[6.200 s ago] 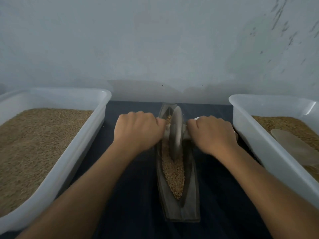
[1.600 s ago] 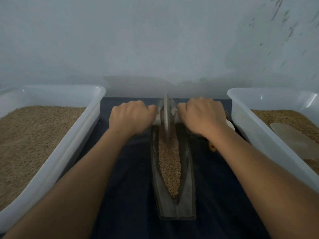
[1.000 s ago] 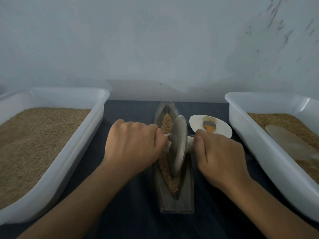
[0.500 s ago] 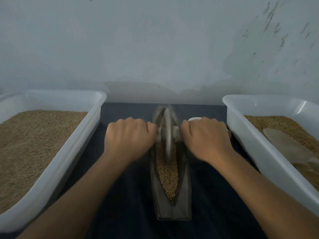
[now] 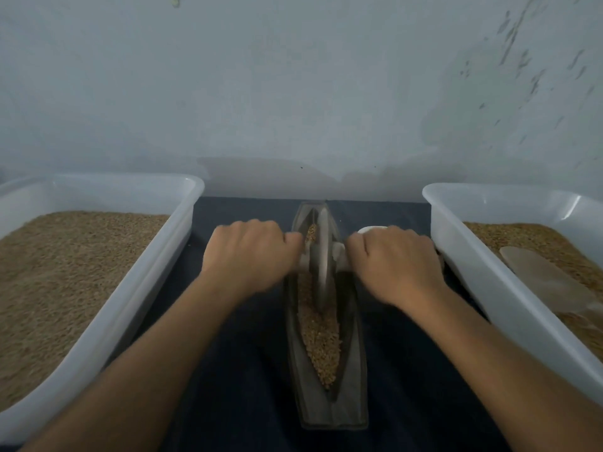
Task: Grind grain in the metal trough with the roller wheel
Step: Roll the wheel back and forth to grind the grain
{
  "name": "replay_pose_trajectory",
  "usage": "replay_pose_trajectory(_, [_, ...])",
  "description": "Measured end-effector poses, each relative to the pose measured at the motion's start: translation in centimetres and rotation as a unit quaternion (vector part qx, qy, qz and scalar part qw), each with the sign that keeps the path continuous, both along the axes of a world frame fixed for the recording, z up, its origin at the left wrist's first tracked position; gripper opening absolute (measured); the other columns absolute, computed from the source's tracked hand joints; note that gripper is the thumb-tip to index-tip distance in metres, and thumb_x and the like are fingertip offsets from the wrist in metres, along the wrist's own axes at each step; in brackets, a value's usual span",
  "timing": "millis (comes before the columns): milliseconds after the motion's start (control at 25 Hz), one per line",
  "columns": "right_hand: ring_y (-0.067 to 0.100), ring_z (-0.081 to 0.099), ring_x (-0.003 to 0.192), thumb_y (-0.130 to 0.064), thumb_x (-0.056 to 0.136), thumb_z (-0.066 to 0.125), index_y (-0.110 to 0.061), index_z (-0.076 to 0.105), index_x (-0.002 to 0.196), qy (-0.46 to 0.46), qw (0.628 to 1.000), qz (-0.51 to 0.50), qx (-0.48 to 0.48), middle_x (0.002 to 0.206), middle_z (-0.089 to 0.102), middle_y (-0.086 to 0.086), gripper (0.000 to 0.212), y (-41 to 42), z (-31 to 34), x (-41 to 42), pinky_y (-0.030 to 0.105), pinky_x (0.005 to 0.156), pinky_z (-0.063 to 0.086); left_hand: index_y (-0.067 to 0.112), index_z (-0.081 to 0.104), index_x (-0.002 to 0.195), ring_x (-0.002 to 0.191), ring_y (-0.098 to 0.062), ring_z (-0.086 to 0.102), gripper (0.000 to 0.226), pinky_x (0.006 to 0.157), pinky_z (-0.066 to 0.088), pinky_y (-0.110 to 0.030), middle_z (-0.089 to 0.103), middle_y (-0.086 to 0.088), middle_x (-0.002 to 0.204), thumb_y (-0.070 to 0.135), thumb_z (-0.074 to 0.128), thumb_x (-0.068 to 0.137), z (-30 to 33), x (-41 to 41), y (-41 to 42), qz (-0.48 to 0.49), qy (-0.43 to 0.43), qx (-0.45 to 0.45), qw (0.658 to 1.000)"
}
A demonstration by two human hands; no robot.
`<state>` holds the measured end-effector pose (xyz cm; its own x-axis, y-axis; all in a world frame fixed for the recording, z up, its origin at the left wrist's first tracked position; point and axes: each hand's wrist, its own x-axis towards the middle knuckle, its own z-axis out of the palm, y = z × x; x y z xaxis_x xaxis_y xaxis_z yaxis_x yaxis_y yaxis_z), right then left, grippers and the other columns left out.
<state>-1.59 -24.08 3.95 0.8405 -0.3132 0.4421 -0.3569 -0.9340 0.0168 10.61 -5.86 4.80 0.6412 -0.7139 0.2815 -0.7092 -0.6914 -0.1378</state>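
A dark, boat-shaped metal trough lies lengthwise on the dark cloth in the middle, with brown grain along its groove. The grey roller wheel stands on edge in the far half of the trough. My left hand grips the wheel's left handle and my right hand grips its right handle. Both handles are mostly hidden inside my fists; both hands are slightly blurred.
A white plastic tub full of grain stands on the left. A second white tub on the right holds grain and a flat pale scoop. The edge of a small white dish peeks out behind my right hand. A pale wall rises close behind.
Over the last second the wheel rolled from the near middle of the trough toward its far end, both hands moving with it; the white dish with the brush is now mostly covered.
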Motion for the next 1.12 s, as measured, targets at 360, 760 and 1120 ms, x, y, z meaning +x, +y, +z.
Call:
replay_pose_trajectory(360, [0.015, 0.037, 0.052, -0.048, 0.092, 0.002, -0.022, 0.048, 0.062, -0.014, 0.999, 0.011, -0.029, 0.059, 0.045, -0.004, 0.060, -0.2, 0.7, 1.9, 0.032, 0.051, 0.018, 0.018, 0.044, 0.085, 0.061, -0.022, 0.045, 0.020, 0.057, 0.036, -0.036, 0.047, -0.001, 0.074, 0.035, 0.036, 0.093, -0.6, 0.6, 0.2, 0.012, -0.032, 0.013, 0.999])
replay_pose_trajectory(760, [0.014, 0.039, 0.048, -0.040, 0.104, 0.019, -0.025, 0.047, 0.065, -0.136, 0.988, 0.070, 0.008, 0.056, 0.040, -0.008, 0.050, 2.5, -2.1, -4.0, 0.027, 0.049, 0.024, 0.026, 0.039, 0.058, 0.036, -0.011, 0.029, 0.040, 0.046, 0.024, -0.025, 0.033, 0.011, 0.047, 0.027, 0.043, 0.097, -1.9, -5.5, 3.2, -0.025, -0.138, -0.119, 0.983])
replay_pose_trajectory(1120, [0.021, 0.041, 0.058, -0.050, 0.092, 0.017, -0.021, 0.050, 0.063, 0.016, 1.000, -0.002, 0.020, 0.064, 0.047, 0.001, 0.053, -1.2, 1.9, 5.6, 0.035, 0.053, 0.021, 0.018, 0.059, 0.106, 0.083, -0.029, 0.051, 0.029, 0.067, 0.033, -0.040, 0.054, -0.007, 0.096, 0.037, 0.040, 0.097, -0.1, 3.8, -1.6, 0.072, 0.139, 0.005, 0.988])
